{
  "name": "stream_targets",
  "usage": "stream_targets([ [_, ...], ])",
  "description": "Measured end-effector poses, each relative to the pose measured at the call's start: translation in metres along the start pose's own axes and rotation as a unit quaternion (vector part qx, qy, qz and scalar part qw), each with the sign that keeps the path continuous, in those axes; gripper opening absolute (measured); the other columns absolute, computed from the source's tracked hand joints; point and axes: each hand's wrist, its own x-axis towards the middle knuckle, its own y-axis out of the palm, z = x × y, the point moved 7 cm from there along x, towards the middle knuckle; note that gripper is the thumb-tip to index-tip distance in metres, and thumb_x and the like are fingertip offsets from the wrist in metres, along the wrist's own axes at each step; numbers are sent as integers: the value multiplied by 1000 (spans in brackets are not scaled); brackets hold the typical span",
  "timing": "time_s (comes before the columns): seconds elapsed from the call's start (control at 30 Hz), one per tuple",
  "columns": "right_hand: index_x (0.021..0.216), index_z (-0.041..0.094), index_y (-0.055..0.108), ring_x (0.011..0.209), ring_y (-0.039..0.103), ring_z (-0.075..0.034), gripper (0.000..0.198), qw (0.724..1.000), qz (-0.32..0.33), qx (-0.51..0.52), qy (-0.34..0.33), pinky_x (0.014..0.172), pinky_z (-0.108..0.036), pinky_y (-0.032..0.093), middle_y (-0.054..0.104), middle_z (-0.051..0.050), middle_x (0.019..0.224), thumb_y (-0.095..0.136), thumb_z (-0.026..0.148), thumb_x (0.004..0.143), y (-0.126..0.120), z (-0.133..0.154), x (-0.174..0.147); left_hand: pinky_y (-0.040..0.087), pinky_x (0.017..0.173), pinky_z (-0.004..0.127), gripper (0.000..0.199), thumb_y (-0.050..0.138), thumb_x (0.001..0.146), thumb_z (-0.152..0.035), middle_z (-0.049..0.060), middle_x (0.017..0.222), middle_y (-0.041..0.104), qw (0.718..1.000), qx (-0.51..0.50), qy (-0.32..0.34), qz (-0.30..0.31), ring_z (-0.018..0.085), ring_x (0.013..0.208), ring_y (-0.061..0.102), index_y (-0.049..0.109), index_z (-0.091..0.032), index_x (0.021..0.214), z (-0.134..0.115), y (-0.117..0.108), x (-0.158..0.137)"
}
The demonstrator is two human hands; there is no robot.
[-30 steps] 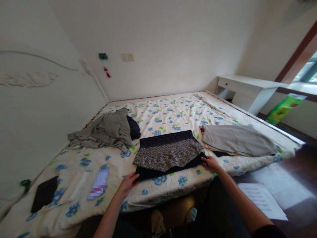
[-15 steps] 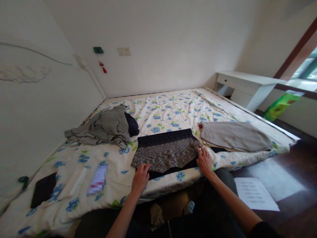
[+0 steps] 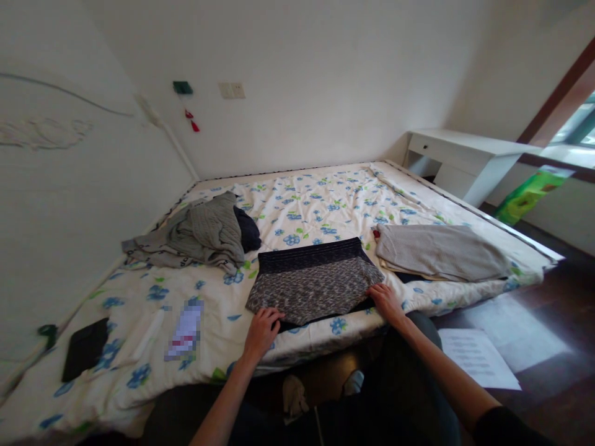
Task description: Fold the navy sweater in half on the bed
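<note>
Right hand [image 3: 385,301] shifted to garment [image 3: 316,283] corner, seemingly.

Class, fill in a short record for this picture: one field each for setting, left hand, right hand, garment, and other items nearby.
Setting: bed with floral cover
Left hand: on near left edge of speckled garment
Right hand: on its near right corner
Garment: folded flat, dark band at far end
Nearby: grey heap left, folded beige knit right, black case, white desk
</note>
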Motion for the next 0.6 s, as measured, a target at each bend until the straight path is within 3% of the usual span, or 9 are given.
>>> stream_targets([
  [0.1,109,23,83,127,65,-30,25,998,29,-46,10,114,-43,45,80,-11,118,60,17,100,0,9,2,57,106,50,38,57,95,-16,9,120,82,998,43,10,-33,33,116,69,89,-26,113,-4,5,-10],
  [0.2,100,22,83,125,66,-31,15,998,16,-58,-2,119,-45,43,80,-11,113,68,25,98,-8,30,18,58,104,51,40,59,92,-14,9,123,83,995,80,10,-55,34,120,70,88,-26,116,-8,7,-16],
  [0.33,115,22,82,122,68,-28,22,999,-38,-18,-30,120,-42,46,78,-12,124,65,30,104,-10,74,54,56,108,50,38,60,94,-17,8,125,83,994,93,8,-57,33,122,70,87,-28,118,-11,6,-17],
  [0.43,139,20,76,138,64,-29,37,998,-46,14,-41,125,-43,45,72,-15,147,61,34,108,11,107,80,54,109,51,36,61,95,-19,8,124,83,994,94,3,-52,32,122,71,87,-28,118,-14,3,-18],
  [0.6,169,20,56,169,36,-34,63,1000,19,3,-5,138,-54,29,44,-15,181,56,45,112,73,135,94,51,109,51,31,63,99,-25,8,118,83,995,96,-7,-40,31,117,72,86,-29,117,-17,0,-19],
])
